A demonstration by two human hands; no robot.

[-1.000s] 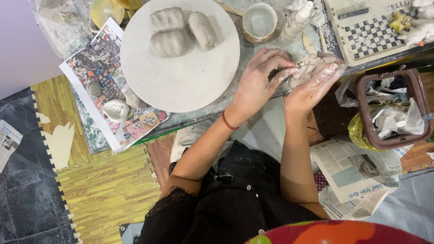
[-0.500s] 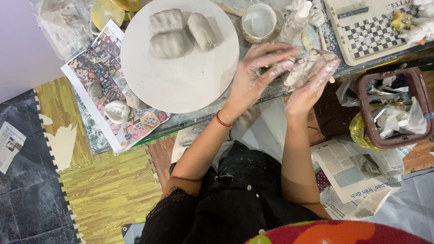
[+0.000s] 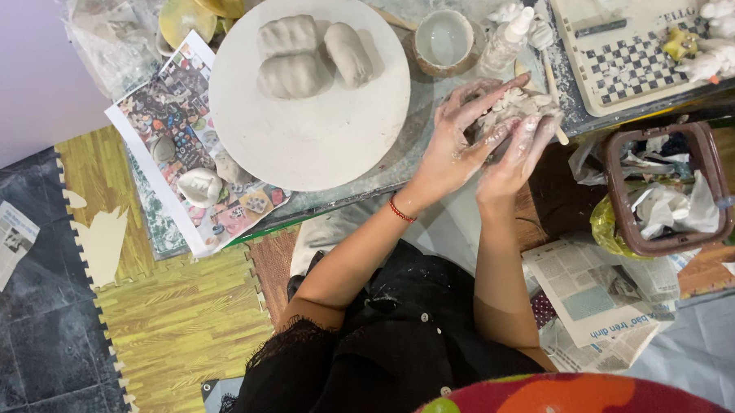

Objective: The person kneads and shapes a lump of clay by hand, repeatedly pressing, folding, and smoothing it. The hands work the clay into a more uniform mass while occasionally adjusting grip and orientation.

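My left hand and my right hand are pressed together around a pale lump of clay above the table's near edge. Both hands are smeared with wet clay. The lump is mostly hidden between my fingers. To the left lies a round white board carrying three grey clay pieces. A small bowl of water stands just beyond my hands, with a small white squeeze bottle beside it.
A magazine page with small clay shapes lies left of the board. A tray with a checkered pattern and white figurines sits at the back right. A brown bin of crumpled paper and newspapers are on the floor.
My hands have kept working the clay lump, shifting slightly; my left fingers now reach further over it. Nothing else has moved.
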